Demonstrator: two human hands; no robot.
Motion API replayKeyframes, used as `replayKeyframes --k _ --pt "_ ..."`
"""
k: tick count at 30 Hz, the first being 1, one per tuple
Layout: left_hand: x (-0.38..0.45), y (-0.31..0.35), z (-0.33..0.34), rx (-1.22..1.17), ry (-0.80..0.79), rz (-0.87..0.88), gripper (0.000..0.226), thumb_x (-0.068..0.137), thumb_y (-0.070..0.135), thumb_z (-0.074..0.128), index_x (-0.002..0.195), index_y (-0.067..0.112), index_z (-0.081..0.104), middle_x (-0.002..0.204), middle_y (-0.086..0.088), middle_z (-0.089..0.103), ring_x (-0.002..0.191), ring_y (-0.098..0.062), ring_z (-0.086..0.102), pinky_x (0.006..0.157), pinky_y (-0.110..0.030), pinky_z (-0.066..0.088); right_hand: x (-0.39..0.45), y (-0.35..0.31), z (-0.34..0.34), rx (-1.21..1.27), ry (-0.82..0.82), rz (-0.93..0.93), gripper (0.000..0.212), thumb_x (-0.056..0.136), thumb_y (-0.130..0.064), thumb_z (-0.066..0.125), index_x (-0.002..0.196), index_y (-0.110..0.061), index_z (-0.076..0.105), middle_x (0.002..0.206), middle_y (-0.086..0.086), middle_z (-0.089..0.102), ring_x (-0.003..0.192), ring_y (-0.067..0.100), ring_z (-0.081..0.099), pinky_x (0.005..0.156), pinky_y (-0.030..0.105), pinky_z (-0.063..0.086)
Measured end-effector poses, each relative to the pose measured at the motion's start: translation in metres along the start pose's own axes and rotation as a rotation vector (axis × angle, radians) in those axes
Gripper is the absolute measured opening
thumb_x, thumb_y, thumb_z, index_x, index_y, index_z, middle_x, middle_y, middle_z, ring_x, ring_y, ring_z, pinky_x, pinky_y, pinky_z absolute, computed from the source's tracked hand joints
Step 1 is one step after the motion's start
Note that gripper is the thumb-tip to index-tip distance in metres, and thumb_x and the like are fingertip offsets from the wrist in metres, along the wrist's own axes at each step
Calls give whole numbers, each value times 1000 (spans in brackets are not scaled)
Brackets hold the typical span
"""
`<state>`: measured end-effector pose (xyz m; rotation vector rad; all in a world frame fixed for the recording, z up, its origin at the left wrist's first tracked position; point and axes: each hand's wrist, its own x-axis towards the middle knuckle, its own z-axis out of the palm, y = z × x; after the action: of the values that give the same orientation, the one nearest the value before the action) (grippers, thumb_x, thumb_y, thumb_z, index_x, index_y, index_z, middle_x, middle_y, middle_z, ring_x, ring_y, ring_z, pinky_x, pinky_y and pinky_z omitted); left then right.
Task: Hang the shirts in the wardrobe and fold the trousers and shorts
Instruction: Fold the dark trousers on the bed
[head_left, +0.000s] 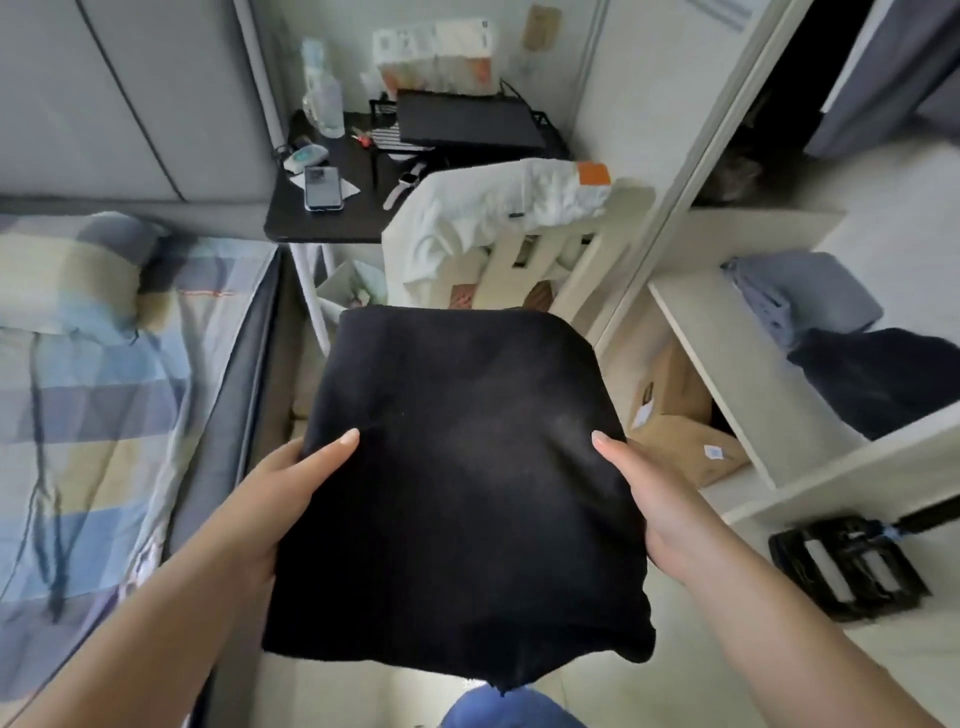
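Note:
A folded black garment (457, 488) hangs flat in the air in front of me, between the bed and the open wardrobe. My left hand (283, 488) grips its left edge, thumb on top and fingers hidden underneath. My right hand (654, 499) grips its right edge the same way. On the wardrobe shelf (727, 364) to the right lie a folded blue-grey garment (800, 296) and a folded dark navy garment (883, 379).
A bed with a checked cover (104, 395) runs along the left. A black side table (332, 208) holds a phone, bottles and a laptop. A white chair (519, 249) draped with white cloth stands ahead. Cardboard boxes (675, 431) sit under the shelf; a black object (847, 566) lies on the floor.

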<state>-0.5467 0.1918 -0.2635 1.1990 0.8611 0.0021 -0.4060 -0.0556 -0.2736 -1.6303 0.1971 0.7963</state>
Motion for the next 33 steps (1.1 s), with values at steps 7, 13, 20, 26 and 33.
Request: replayKeyframes --k 7,13,20,26,33 --pt "80 41 139 89 -165 -34 30 89 34 61 110 13 66 97 -7 75 88 -24 72 84 -39 53 59 -40 -120 102 162 19 25 92 -39 55 109 -25 66 99 -7 74 96 16 69 86 35 52" --pt "158 69 227 200 -328 -75 35 89 36 61 117 14 63 101 -7 74 93 -25 71 90 -41 51 104 -52 -186 222 287 56 27 93 -40 55 114 -25 65 102 -7 73 100 17 68 94 38 50" --pt "272 115 330 333 -571 -117 34 90 31 61 116 10 63 103 -13 73 93 -31 71 88 -43 52 162 -77 -231 371 509 33 31 93 -38 56 115 -19 63 102 -2 74 97 20 69 95 42 50" --pt "350 143 425 518 -757 -148 40 83 41 70 111 13 66 100 -9 74 93 -30 71 94 -46 51 192 -92 -253 459 781 17 26 93 -40 55 110 -24 64 103 -4 73 96 16 68 85 33 52" --pt "413 135 531 753 -863 -129 50 73 52 76 103 12 68 92 -7 75 86 -28 72 90 -43 54 239 -91 -288 517 1020 81 30 91 -42 57 113 -23 62 103 -1 70 95 20 67 87 39 52"
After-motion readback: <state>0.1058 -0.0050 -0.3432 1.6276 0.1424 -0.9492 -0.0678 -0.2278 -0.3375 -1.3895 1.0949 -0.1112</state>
